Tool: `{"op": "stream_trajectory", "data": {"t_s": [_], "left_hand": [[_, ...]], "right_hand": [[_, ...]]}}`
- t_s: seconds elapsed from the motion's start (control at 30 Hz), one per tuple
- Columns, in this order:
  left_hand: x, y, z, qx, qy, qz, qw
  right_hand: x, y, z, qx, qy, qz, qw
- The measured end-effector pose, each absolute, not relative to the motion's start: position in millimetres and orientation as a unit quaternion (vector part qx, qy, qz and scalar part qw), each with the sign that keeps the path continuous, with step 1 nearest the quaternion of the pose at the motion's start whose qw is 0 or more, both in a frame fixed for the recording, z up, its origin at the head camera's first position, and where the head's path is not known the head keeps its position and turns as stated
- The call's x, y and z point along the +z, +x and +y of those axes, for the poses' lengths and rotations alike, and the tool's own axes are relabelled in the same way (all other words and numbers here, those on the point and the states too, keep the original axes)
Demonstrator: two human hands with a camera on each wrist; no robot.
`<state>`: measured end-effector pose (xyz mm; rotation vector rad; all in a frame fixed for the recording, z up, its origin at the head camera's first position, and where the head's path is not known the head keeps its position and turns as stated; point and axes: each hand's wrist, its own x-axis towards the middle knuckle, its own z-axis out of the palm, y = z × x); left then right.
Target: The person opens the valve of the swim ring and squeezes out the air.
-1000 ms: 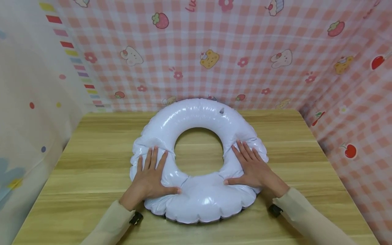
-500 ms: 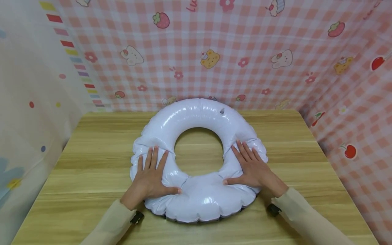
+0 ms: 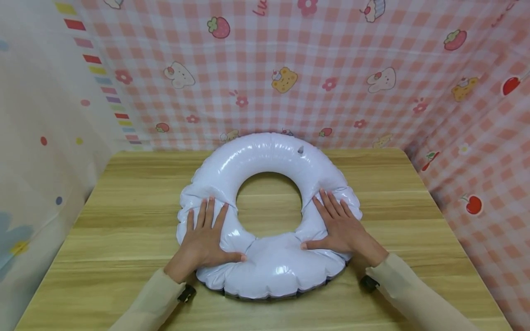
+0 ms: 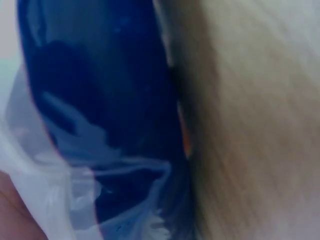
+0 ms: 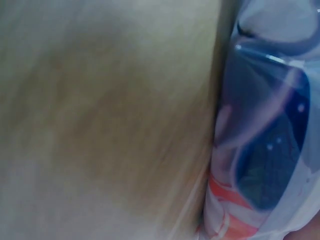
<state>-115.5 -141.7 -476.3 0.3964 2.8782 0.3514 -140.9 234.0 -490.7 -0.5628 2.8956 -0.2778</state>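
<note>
A white inflatable swim ring [image 3: 265,266] lies flat on the wooden table [image 3: 124,220], its small valve [image 3: 301,150] sticking up at the far right. My left hand [image 3: 203,243] presses on the ring's left side with fingers spread. On the opposite side my right hand [image 3: 341,230] presses down the same way, thumb pointing inward. The vinyl dents and creases around both palms. Both wrist views show the ring's underside: dark blue vinyl [image 4: 110,100] in the left one, blue with orange patches [image 5: 230,205] in the right one.
A pink checked cloth [image 3: 265,69] with cartoon prints hangs behind the table and along the right. At the left hangs a pale cloth [image 3: 41,115] with coloured dots. The ring's far edge comes close to the back cloth. A dark wrist camera [image 3: 187,293] sits at the left cuff.
Both hands stay pressed at the same places on the ring. No clear movement shows beyond a very slight shift of the whole view.
</note>
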Motion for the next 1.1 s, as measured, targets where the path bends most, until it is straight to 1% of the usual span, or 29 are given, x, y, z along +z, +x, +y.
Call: {"op": "stream_trajectory", "data": {"t_s": [0.27, 0.6, 0.77, 1.0, 1.1], "left_hand": [[-478, -115, -140, 0.112, 0.134, 0.979, 0.109], [-477, -115, -140, 0.104, 0.134, 0.981, 0.098], [-476, -113, -140, 0.102, 0.13, 0.981, 0.101], [-478, -116, -144, 0.12, 0.143, 0.979, 0.076], [-480, -115, -149, 0.139, 0.139, 0.978, 0.073]], "right_hand": [[-491, -140, 234, -0.114, -0.196, 0.971, 0.074], [-483, -138, 228, -0.097, -0.187, 0.974, 0.087], [-480, -138, 227, -0.088, -0.188, 0.973, 0.096], [-484, -143, 233, -0.107, -0.187, 0.971, 0.104], [-484, -144, 236, -0.118, -0.191, 0.968, 0.111]]}}
